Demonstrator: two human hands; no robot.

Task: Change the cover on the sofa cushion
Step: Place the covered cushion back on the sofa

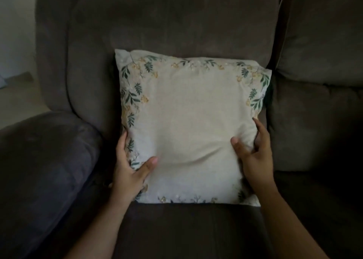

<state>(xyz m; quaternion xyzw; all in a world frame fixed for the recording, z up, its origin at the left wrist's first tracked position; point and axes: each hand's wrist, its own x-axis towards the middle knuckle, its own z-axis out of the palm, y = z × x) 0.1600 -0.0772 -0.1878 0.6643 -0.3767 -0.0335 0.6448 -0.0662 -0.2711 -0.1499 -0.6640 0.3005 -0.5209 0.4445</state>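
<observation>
Dimly lit brown sofa [176,33] (cushion [188,125] leaning against backrest), pale floor [17,101] left.

The picture is dim overall. The brown sofa [176,23] sinks into near-black shadow toward the right side and the lower corners. The pale cushion [192,125] is the brightest thing in view, evenly lit without glare. Daylight seems to come from the left, where the wall [13,23] shows lighter. Detail is soft and slightly grainy, and the wide lens bends straight lines near the edges.
</observation>
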